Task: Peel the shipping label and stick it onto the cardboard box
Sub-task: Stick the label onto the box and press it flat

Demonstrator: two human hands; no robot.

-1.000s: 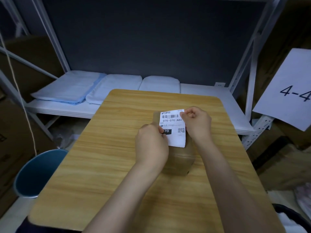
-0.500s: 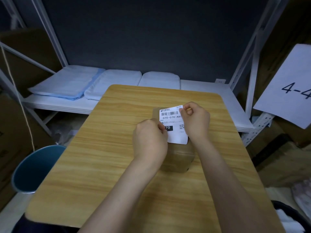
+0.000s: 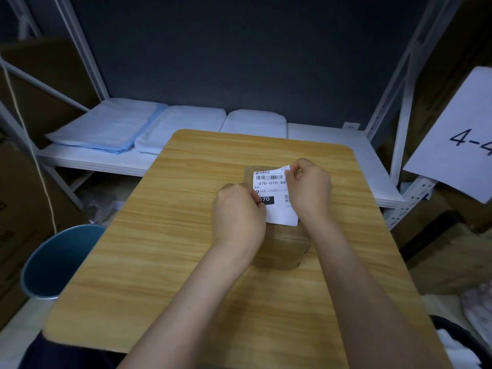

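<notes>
- Head view: a small cardboard box (image 3: pixel 282 249) sits on a wooden table (image 3: pixel 165 235), right of the table's middle.
- A white shipping label (image 3: pixel 275 201), printed with a barcode and "070-070-A8", is over the top of the box; whether it touches the cardboard cannot be told.
- The left hand (image 3: pixel 238 213) pinches the label's left edge, fingers pressed together beside the black "070" block.
- The right hand (image 3: pixel 308 190) pinches the label's upper right corner, which curls upward.
- Behind the table, a white metal shelf (image 3: pixel 332 145) carries folded pale cloths (image 3: pixel 138 129).
- A blue bin (image 3: pixel 57 259) stands left of the table; a paper sign (image 3: pixel 460 139) reading "4-4" hangs at right.
</notes>
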